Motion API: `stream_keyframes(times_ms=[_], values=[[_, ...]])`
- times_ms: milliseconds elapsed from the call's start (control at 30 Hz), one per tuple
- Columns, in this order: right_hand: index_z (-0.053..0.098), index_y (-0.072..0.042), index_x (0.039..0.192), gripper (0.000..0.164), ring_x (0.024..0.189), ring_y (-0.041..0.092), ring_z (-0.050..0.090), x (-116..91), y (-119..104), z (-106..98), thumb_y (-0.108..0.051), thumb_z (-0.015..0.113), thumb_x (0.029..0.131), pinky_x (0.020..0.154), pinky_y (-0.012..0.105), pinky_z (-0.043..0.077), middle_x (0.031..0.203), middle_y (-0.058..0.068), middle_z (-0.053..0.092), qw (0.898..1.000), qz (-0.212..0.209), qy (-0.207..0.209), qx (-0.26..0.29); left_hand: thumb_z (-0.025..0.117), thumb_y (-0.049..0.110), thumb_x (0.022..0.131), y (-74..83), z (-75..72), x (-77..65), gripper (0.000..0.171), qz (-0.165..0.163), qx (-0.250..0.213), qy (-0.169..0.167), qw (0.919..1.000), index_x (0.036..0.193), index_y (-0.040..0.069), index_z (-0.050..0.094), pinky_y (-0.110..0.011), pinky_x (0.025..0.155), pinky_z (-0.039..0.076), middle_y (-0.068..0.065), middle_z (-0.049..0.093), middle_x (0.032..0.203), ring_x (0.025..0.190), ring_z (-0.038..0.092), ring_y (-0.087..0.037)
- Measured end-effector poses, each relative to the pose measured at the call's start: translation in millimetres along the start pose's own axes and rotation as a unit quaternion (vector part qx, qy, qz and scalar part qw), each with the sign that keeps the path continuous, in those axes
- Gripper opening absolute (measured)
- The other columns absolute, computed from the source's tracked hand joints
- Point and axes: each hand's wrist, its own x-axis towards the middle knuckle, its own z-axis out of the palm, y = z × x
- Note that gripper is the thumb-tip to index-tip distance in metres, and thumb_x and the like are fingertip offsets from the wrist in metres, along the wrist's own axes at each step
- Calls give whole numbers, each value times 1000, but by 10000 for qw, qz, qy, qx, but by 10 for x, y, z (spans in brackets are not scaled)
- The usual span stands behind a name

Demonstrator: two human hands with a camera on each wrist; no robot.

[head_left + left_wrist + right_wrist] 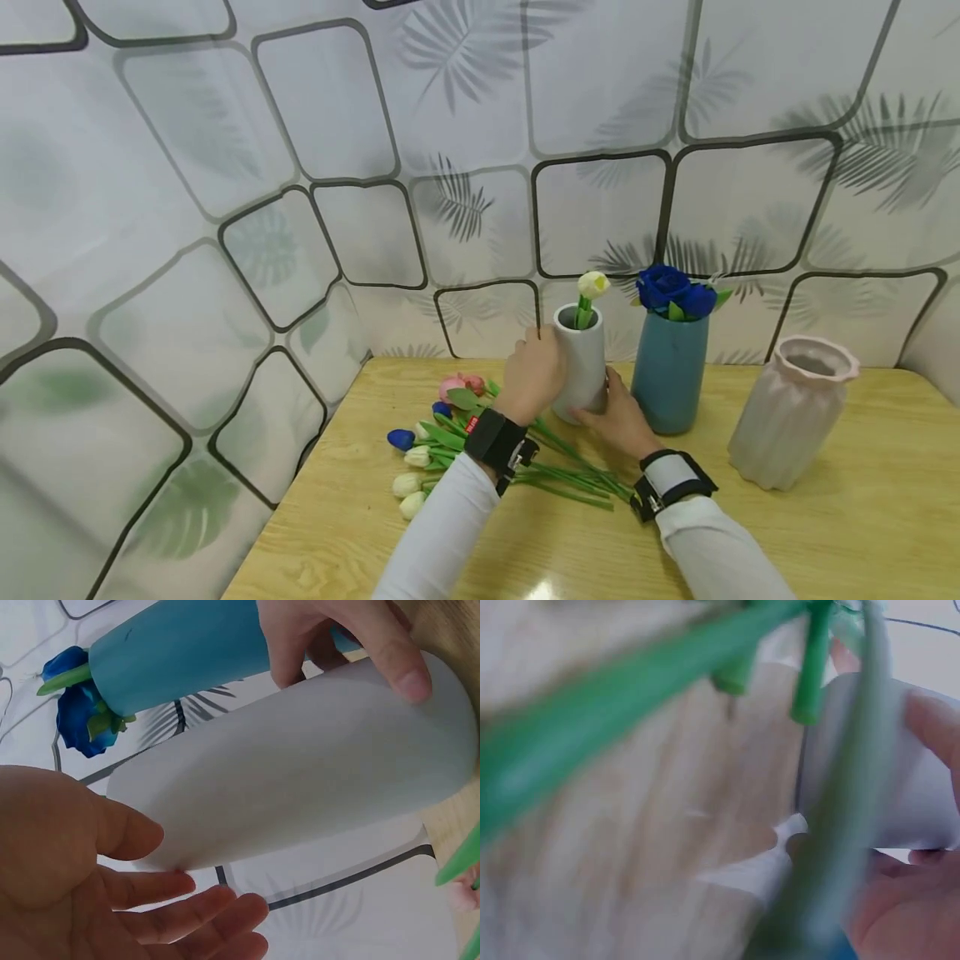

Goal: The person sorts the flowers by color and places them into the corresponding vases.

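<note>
A tall white vase (583,367) with one white tulip (593,286) in its mouth stands on the table. My right hand (619,414) grips it low down; in the left wrist view the right thumb (411,682) lies across the vase's lower wall. Near the rim, on the left side, is my left hand (534,375). Its thumb and fingers are extended in the left wrist view, by the top of the vase (292,765); firm contact is hard to judge. Green stems (810,667) cross close before the right wrist camera, partly hiding the vase and right hand.
Left of the vase lies a pile of tulips, white (407,485), blue (401,439) and pink (452,387), their stems (577,479) running right beneath the wrists. A blue vase (670,375) with blue roses (663,287) and a ribbed pinkish vase (787,417) stand to the right. A patterned curtain hangs behind.
</note>
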Motion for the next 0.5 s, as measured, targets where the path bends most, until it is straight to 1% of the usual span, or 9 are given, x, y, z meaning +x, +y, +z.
stream_keyframes(times_ms=[100,167,233,333,400,467,500], values=[[8,13,151,93,130,55,43,-30,2,-40,-23,71,93,102,62,41,145,43,32,9994,97,-336,15,48,17,104,-67,19,-55,23,125,-116,-164,9997,109,0,62,-41,60,54,-18,62,92,74,64,-32],[5,14,151,92,128,55,45,-61,-1,-89,-20,68,94,98,60,45,143,45,34,9984,200,-529,76,48,17,104,-102,31,-92,22,248,-211,-329,9989,99,2,63,-39,56,52,-15,63,85,70,65,-29],[4,13,151,90,124,55,48,-98,-4,-151,-20,66,95,94,57,48,139,46,37,9972,322,-668,94,48,17,105,-128,48,-131,23,387,-299,-467,9977,91,5,62,-36,51,49,-12,62,77,66,64,-26],[9,11,152,85,122,55,50,-179,-32,-252,-24,63,97,90,56,50,136,45,42,9944,563,-882,140,51,17,103,-166,75,-206,25,526,-273,-559,9967,80,9,59,-32,46,45,-7,59,68,61,63,-21],[13,9,152,82,120,54,51,-239,-51,-305,-28,61,98,88,55,50,135,42,45,9918,690,-1068,129,55,16,101,-204,104,-273,25,514,-231,-644,9963,76,10,58,-31,45,42,-5,57,64,58,60,-20],[17,6,153,78,119,53,52,-319,-47,-366,-30,60,98,87,54,50,134,39,47,9890,799,-1232,184,56,15,100,-223,153,-342,26,403,-280,-958,9942,74,11,57,-29,43,37,-2,53,62,54,55,-17],[18,5,153,77,119,52,53,-359,-46,-391,-31,60,99,86,53,51,134,38,47,9877,835,-1301,214,56,14,100,-233,178,-377,26,325,-350,-1173,9919,74,12,56,-29,43,35,-1,51,61,52,51,-16]])
